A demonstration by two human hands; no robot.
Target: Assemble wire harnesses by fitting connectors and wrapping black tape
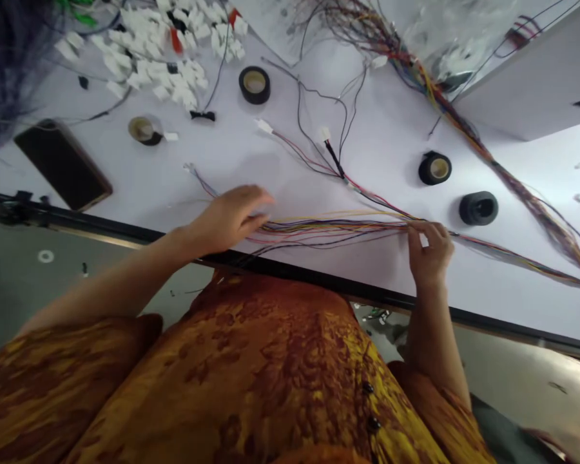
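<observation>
A multicoloured wire bundle [338, 225] lies stretched across a white tabletop [232, 151], gathered between two hands.

The right hand [430, 251] grasps the strands in a firm pinch, apparently to keep them together and in line. The left hand [227, 219] is open and ungripping, its fingers extended at the bundle's nearer section, seemingly guiding the strands. Rolls of black electrical tape [254, 85] and a heap of white connectors [159, 64] lie farther back, apparently kept clear of the wires.
</observation>
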